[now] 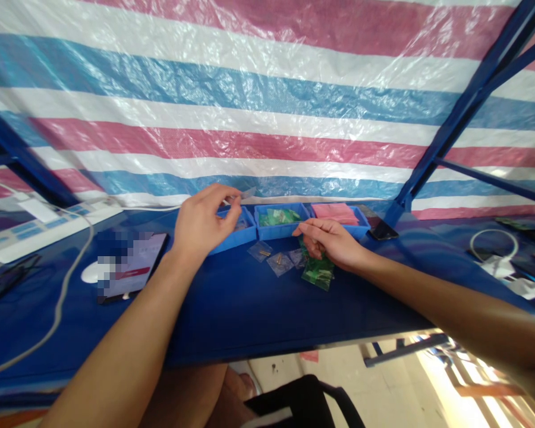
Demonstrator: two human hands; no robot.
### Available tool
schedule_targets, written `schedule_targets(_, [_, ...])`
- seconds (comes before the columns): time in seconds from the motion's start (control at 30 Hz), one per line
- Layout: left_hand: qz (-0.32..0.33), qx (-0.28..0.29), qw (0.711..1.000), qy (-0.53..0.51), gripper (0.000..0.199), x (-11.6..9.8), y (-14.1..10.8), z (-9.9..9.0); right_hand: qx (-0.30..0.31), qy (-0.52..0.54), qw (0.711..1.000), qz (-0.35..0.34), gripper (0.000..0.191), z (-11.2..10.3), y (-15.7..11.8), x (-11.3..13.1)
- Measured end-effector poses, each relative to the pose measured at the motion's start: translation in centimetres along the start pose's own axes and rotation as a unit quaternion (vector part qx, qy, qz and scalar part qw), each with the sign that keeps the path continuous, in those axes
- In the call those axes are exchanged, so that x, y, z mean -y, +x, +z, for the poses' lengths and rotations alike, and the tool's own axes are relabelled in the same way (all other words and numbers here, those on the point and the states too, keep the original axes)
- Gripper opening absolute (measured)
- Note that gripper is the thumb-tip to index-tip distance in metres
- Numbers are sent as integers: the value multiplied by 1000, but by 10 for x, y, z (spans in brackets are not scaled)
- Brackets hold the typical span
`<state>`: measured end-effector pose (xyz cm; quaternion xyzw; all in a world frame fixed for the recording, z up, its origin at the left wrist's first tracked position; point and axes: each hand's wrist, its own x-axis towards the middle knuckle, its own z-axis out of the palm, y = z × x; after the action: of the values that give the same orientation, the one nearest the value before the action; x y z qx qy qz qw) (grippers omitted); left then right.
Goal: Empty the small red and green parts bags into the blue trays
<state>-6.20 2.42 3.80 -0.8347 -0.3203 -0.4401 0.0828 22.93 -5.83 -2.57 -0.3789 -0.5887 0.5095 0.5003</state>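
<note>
My left hand [209, 217] is raised over the left blue bin [234, 239]. Its thumb and fingers pinch a small clear plastic bag [248, 193]. My right hand [332, 241] is in front of the right blue bin [363, 223], its fingers curled together; what they hold, if anything, is hidden. Below them lie green packets [318, 274], partly covered by the hand. Beside these, small clear bags with brass-coloured pieces [280, 263] lie on the blue table [232, 315]. The middle bin [279, 230] contains green packets [280, 215], and pink packets [335, 213] fill the right one.
A tablet-like screen [140, 264] and a white mouse [91, 272] lie at the left, near a white cable [62, 291] and a power strip [49, 229]. A dark phone [383, 229] is right of the bins. Blue metal posts [455, 116] frame the striped sheet [267, 107] behind.
</note>
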Motion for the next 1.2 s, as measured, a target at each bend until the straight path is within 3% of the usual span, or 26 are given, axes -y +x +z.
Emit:
schedule_targets(0.13, [-4,33,999,33,22,20,-1,-11,4,-39,999,-14,40,-1,-2,-1])
schedule_targets(0.3, [0,54,998,17,26,24,-4,-11,19,-167,985,-48,38,1,-7,2])
schedule_targets(0.43, [2,57,998,15,25,19,-3,-7,89,-322,926,-177,27,2,-10,8])
schedule_targets(0.5, [10,74,997,8,25,17,-4,-3,145,-370,889,-228,34,3,-10,9])
schedule_targets(0.6, [26,120,992,-7,30,15,-5,2,198,-401,857,-256,49,3,-10,6])
schedule_targets(0.7, [34,159,986,-17,37,13,-6,6,219,-413,843,-265,41,2,-8,2])
schedule_targets(0.93, [-11,132,991,12,35,12,-9,8,213,-412,839,-285,21,2,-6,4])
schedule_targets(1.07, [15,107,994,-22,30,2,-10,10,194,-427,841,-271,20,5,-9,5])
schedule_targets(1.13, [40,112,991,-65,27,-8,-11,13,158,-408,865,-247,19,6,-11,4])
schedule_targets(1.2, [79,123,984,-106,26,-20,-12,18,98,-345,910,-210,16,5,-10,1])
